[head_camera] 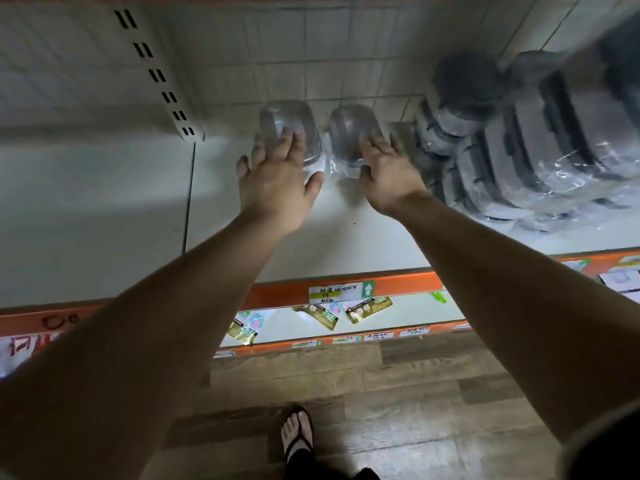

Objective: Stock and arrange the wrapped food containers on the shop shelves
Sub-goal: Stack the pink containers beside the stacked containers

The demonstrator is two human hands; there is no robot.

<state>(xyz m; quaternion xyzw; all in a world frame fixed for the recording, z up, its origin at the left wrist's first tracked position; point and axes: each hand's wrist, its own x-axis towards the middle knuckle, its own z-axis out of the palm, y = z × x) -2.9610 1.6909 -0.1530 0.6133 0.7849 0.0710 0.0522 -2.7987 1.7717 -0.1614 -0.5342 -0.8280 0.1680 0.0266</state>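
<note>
Two clear wrapped food containers stand side by side at the back of the white shelf [104,209]. My left hand [277,174] lies on the left container [285,124] with straight spread fingers, thumb beside its near end. With its fingers also straight, my right hand [388,171] rests on the right container [353,133]. Neither hand curls round a container.
Stacks of grey wrapped containers [519,150] fill the shelf's right side, close to my right hand. The shelf's front edge is an orange strip [277,294] with price labels. A lower shelf holds gold packets [369,310]. A slotted upright [156,74] runs up the back wall.
</note>
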